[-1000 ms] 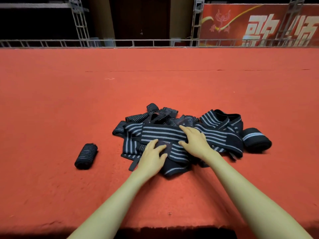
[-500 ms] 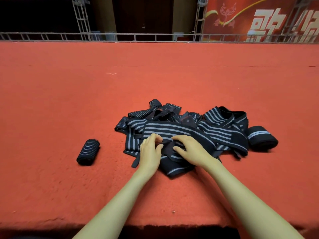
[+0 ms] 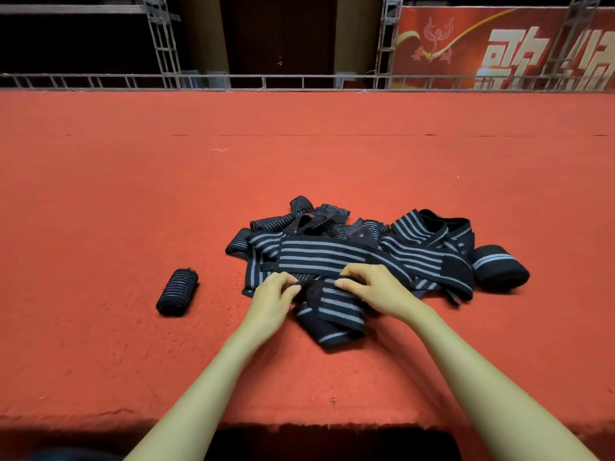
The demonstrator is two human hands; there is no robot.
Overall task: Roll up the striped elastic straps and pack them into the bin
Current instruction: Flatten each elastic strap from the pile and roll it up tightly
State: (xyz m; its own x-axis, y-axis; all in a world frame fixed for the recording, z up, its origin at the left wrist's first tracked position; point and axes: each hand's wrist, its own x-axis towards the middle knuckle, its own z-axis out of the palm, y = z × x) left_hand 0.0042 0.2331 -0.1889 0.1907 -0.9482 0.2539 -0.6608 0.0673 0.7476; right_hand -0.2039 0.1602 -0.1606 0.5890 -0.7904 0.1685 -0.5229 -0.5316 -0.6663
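The left hand (image 3: 273, 294) and right hand (image 3: 376, 287) — both grips pinched on the near end of one striped strap (image 3: 332, 302), which lies between them at the front of the pile (image 3: 332, 254) on the worktop (image 3: 299, 168).

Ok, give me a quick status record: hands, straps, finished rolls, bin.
left hand: pinches the near end of the front strap
right hand: grips the same end, fingers curled over it
front strap: end curled between the hands, rest unrolled
pile: loose striped straps tangled behind the hands
finished rolls: small roll lying apart on the left; wide roll at the pile's right edge
surface: red carpet
bin: not in view
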